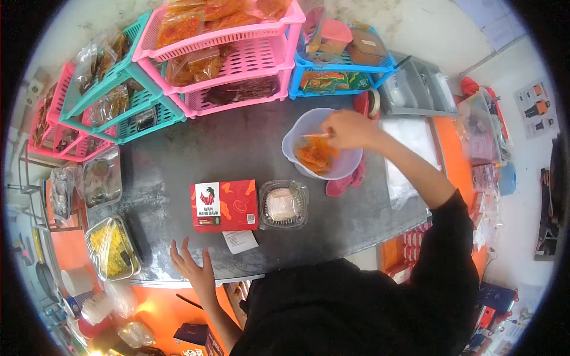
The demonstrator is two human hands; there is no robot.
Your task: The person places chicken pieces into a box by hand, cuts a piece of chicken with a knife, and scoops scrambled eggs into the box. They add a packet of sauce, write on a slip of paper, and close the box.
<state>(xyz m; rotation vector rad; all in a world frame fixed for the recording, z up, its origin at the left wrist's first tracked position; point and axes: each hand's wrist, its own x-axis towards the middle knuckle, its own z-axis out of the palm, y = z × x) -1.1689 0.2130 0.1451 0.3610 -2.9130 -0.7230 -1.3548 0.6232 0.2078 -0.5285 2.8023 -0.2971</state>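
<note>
My right hand (345, 129) is closed over the rim of a pale lavender bowl (351, 165). A thin, light-coloured stick-like handle (312, 135) shows beside its fingers; its lower end cannot be made out. Orange-red coated food pieces (316, 156) lie in the bowl. My left hand (195, 270) has its fingers spread and holds nothing, near the table's front edge. Ahead of it lie a red printed food box (237, 207) and a small paper slip (240, 241). Right of the box sits a clear plastic container (284, 204) with a pale, wrapped block inside.
Pink shelf racks (222, 38), teal racks (119, 101) and a blue rack (344, 77) line the back, full of bagged food. At left stand a tray of yellow food (111, 248) and a metal tray (102, 178). A pink cloth (338, 187) lies under the bowl.
</note>
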